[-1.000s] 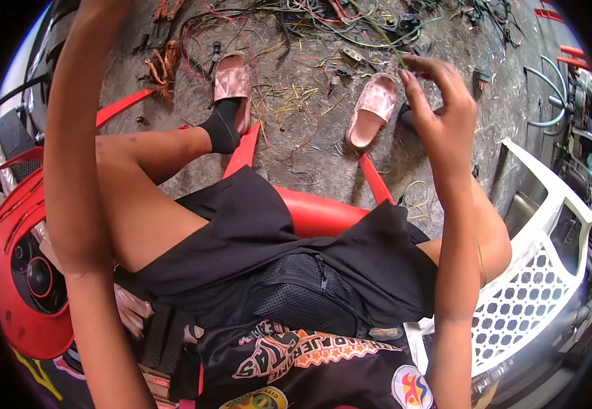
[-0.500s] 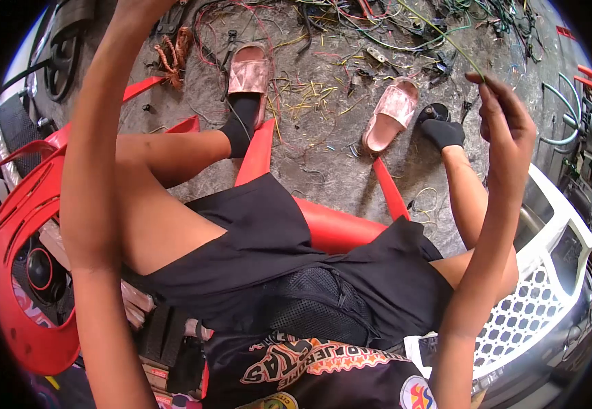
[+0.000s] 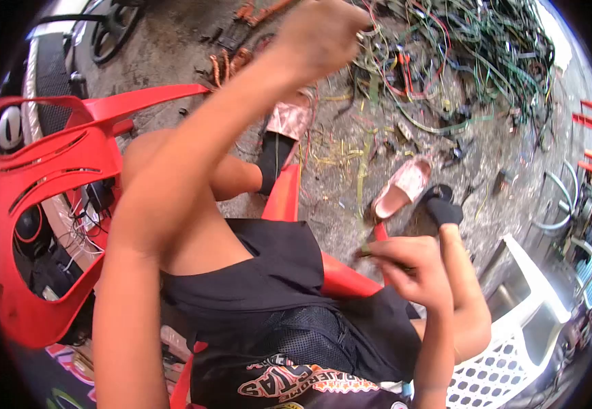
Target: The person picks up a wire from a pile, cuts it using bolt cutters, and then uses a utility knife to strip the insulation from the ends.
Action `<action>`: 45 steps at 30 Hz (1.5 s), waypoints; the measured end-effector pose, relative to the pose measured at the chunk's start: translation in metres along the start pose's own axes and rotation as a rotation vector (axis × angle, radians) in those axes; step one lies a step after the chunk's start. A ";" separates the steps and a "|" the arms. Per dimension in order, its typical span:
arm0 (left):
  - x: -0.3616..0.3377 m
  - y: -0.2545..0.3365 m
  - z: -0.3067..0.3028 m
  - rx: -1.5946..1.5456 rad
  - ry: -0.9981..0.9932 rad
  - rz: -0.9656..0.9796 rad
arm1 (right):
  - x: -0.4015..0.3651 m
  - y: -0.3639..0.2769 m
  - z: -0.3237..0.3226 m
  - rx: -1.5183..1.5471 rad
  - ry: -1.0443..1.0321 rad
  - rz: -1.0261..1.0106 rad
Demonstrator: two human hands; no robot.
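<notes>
A thin yellow-green wire (image 3: 363, 174), smeared by motion, runs down the middle of the view between my two hands. My left hand (image 3: 323, 37) is at the top, blurred, with its fingers closed close to the wire's upper end; the exact grip is hard to see. Lower down, over my lap, my right hand (image 3: 415, 269) pinches thumb and fingers together at the lower end of the wire. Yellow wire scraps (image 3: 333, 157) litter the floor beyond my hands.
A tangled heap of green, red and black wires (image 3: 494, 54) covers the floor at upper right. Copper strands (image 3: 224, 67) lie left of it. A red plastic chair (image 3: 57, 163) stands left, a white chair (image 3: 507, 368) right. Pink slippers (image 3: 405, 184) lie near my feet.
My left hand has come down into view from the top and swung right. My right hand has dropped from the upper right towards my lap, and the view has shifted.
</notes>
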State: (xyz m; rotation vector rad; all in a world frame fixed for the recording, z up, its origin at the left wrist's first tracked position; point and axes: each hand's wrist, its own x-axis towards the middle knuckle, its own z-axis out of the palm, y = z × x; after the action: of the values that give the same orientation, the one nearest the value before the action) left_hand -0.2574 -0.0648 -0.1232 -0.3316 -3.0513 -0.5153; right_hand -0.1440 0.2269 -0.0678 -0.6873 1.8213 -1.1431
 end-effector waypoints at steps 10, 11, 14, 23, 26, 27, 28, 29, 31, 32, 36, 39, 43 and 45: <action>0.021 0.006 -0.012 -0.022 0.525 0.023 | -0.003 -0.024 -0.010 -0.204 0.100 0.196; 0.018 0.006 -0.008 -0.038 0.375 0.077 | -0.003 -0.015 0.016 -0.034 0.069 0.026; 0.016 0.018 0.014 -0.049 0.170 0.213 | 0.002 -0.011 0.031 -0.075 -0.095 -0.024; -0.002 0.005 0.012 0.073 -0.020 0.024 | -0.013 0.101 -0.042 -0.490 0.623 0.442; -0.001 -0.013 0.005 -0.190 -0.092 0.027 | -0.030 0.138 -0.083 -0.254 0.891 0.418; -0.001 -0.015 0.001 -0.438 -0.152 0.033 | -0.037 0.130 -0.097 -0.082 0.983 0.439; 0.000 -0.010 -0.010 -0.576 -0.341 -0.061 | -0.038 0.124 -0.106 0.125 1.164 0.437; -0.001 -0.012 -0.004 -0.583 -0.349 -0.056 | -0.038 0.087 -0.114 0.278 1.217 0.437; -0.002 -0.010 0.009 -0.676 -0.457 0.138 | -0.050 0.072 -0.128 0.361 1.335 0.303; -0.003 -0.006 0.010 -0.739 -0.544 0.093 | -0.054 0.063 -0.132 0.390 1.373 0.265; -0.005 0.016 -0.005 -0.735 -0.575 0.049 | -0.075 0.043 -0.140 0.445 1.474 0.189; -0.004 0.011 0.004 -0.765 -0.615 0.122 | -0.090 0.040 -0.145 0.502 1.597 0.165; -0.006 0.020 -0.007 -0.637 -0.733 0.088 | -0.114 0.047 -0.154 0.752 1.743 0.105; -0.011 0.021 -0.010 -0.758 -0.779 0.048 | -0.127 0.047 -0.163 0.737 1.843 0.093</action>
State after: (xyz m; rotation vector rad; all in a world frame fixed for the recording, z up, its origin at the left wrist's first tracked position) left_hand -0.2417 -0.0506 -0.1077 -0.7690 -3.3329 -1.9412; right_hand -0.2259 0.4186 -0.0282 1.3596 2.2185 -2.4951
